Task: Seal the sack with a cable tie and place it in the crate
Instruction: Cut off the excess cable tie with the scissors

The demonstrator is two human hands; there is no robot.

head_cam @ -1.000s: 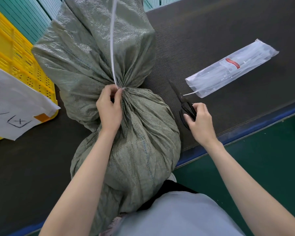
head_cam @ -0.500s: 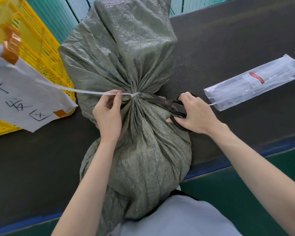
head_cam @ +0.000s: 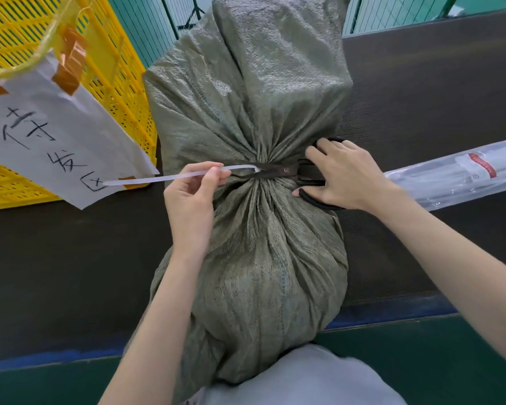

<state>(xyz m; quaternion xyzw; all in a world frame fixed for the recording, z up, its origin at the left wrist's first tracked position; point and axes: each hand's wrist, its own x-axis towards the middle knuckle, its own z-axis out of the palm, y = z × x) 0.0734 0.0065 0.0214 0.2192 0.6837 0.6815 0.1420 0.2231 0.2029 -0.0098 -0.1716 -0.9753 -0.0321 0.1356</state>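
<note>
While cable tie point(head_cam: 247, 171) already cinches sack point(head_cam: 254, 244) neck, my left hand point(head_cam: 192, 200) pinches its tail, right hand point(head_cam: 343, 175) grips scissors point(head_cam: 287, 171) at neck. Left: trim, lift sack into yellow crate point(head_cam: 79, 68) beside sack.

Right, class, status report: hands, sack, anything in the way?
Left hand pinches cable tie tail. Right hand holds scissors at sack neck. Nothing in the way.

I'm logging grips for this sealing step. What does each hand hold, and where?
Left hand pinches the cable tie partway along its free tail. Right hand grips the scissors by their handles.
</note>
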